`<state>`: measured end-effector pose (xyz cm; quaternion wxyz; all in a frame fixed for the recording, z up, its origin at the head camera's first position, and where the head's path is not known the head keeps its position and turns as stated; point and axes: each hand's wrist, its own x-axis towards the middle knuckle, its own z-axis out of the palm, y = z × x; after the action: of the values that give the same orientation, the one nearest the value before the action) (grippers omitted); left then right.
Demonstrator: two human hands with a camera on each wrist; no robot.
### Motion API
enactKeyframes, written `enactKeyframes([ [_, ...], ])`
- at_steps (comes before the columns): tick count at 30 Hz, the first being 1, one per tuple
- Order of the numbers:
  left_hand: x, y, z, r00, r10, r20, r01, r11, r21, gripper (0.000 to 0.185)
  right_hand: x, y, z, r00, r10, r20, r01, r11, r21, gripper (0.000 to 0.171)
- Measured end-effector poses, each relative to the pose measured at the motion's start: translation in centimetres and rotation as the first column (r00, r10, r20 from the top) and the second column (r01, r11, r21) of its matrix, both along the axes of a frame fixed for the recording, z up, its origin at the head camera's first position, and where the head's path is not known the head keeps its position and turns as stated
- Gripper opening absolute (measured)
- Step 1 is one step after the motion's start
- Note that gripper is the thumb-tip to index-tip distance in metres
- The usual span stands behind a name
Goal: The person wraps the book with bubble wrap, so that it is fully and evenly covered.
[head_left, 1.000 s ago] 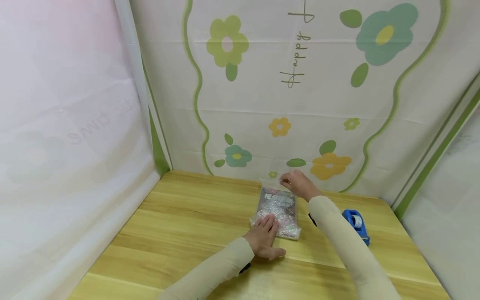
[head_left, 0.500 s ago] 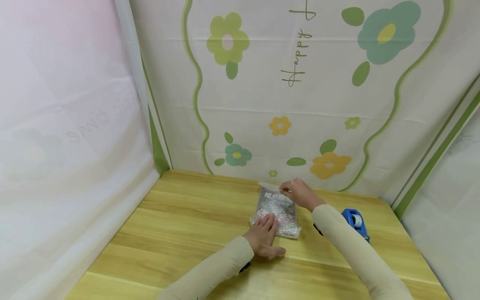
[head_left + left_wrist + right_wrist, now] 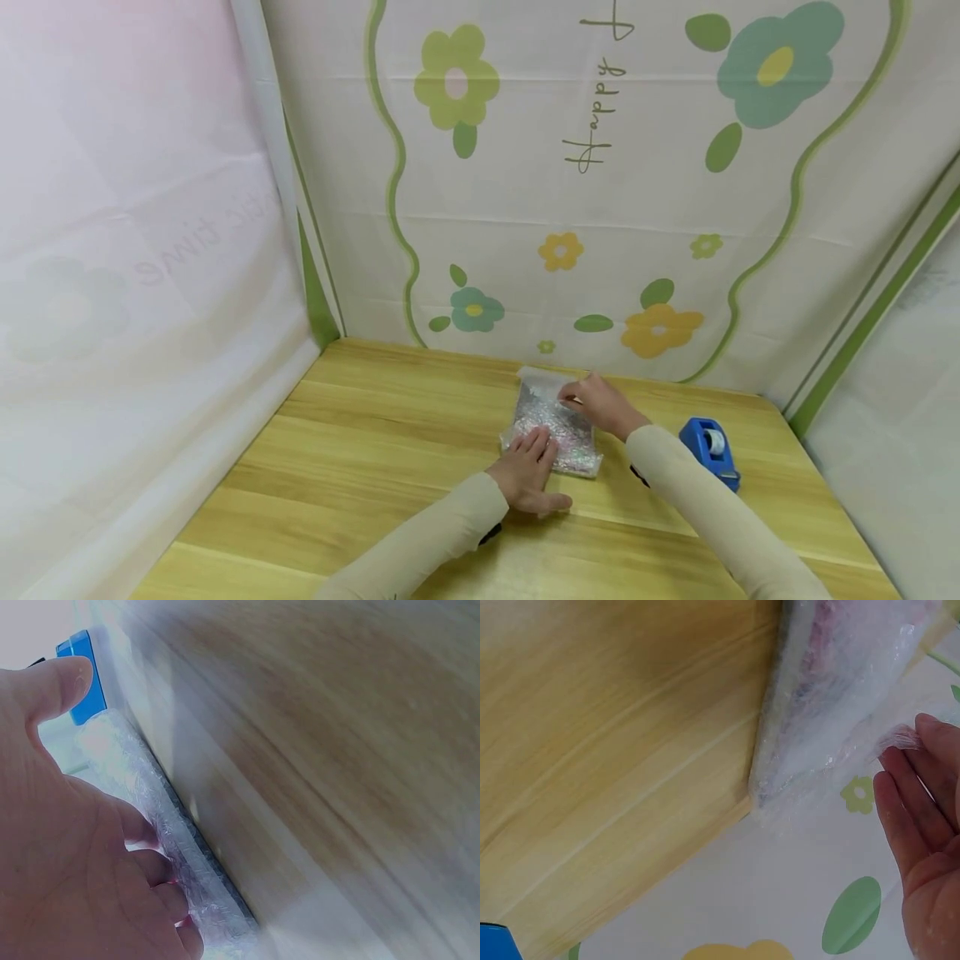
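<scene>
A flat, book-shaped item with a dark edge lies on the table under clear bubble wrap. My left hand rests on the near part of the wrap, fingers spread and thumb out to the side. In the left wrist view, the wrapped item's edge runs along under those fingers. At the far side my right hand pinches the wrap's loose end between thumb and fingers. The right wrist view shows that gathered bit of bubble wrap at the fingertips. What is printed on the item is blurred by the wrap.
A blue tape dispenser with a white roll stands to the right, beside the right forearm. The wooden table ends at a flowered cloth backdrop. Cloth walls rise on the left and right.
My right hand has come down and toward me, drawing the wrap's far end over the item's top, which showed more plainly before. My left hand has stayed in place.
</scene>
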<state>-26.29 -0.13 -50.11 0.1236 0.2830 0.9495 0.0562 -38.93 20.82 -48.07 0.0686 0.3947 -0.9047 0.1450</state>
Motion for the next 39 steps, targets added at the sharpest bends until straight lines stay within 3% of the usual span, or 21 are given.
enactKeyframes([
  [10, 0.0, 0.0, 0.1, 1.000, -0.007, -0.012, 0.007, 1.000, -0.015, 0.098, 0.3, -0.2, -1.3, 0.988, 0.052, -0.142, -0.043, 0.997, 0.066, 0.007],
  [19, 0.0, 0.0, 0.1, 1.000, 0.004, -0.003, -0.004, 1.000, -0.025, 0.099, 1.2, -0.6, -1.8, 0.986, 0.059, -0.155, -0.041, 0.992, 0.117, 0.010],
  [39, 0.1, -0.1, 0.1, 1.000, 0.004, 0.001, -0.004, 1.000, -0.011, 0.099, 1.4, -0.9, -2.8, 0.988, 0.066, -0.142, -0.042, 0.985, 0.168, 0.017],
])
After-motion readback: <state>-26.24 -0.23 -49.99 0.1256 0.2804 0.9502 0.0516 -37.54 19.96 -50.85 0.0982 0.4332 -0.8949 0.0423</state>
